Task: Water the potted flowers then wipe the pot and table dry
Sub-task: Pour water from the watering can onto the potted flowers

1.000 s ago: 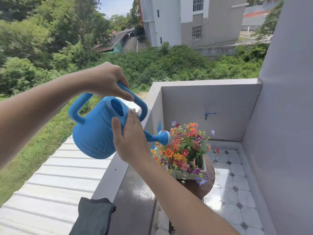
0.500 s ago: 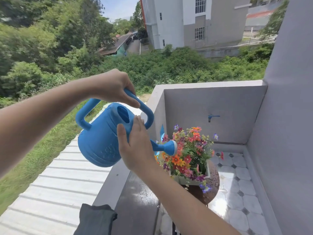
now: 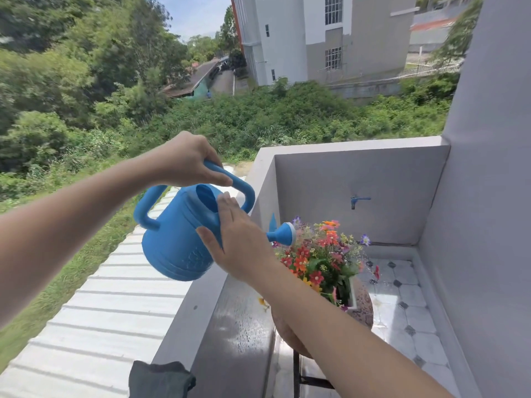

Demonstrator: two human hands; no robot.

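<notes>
I hold a blue watering can (image 3: pixel 175 242) tilted to the right, its rose (image 3: pixel 284 234) over the flowers. My left hand (image 3: pixel 186 162) grips the top handle. My right hand (image 3: pixel 238 239) lies flat against the can's side by the spout, fingers spread. Fine drops fall on the colourful flowers (image 3: pixel 321 254) in a white pot (image 3: pixel 352 294). The pot stands on a small round brown table (image 3: pixel 363 311), wet with droplets and partly hidden by my right forearm.
A dark grey cloth (image 3: pixel 161 380) hangs on the balcony ledge (image 3: pixel 184 326) at the bottom. A blue tap (image 3: pixel 356 200) sticks out of the back wall. White tiles (image 3: pixel 402 297) cover the floor; grey walls close the right side. A corrugated roof lies beyond the ledge.
The can and both hands sit lower and further right in view as the view shifted. The can stays tilted over the flowers; both hands keep their hold.
</notes>
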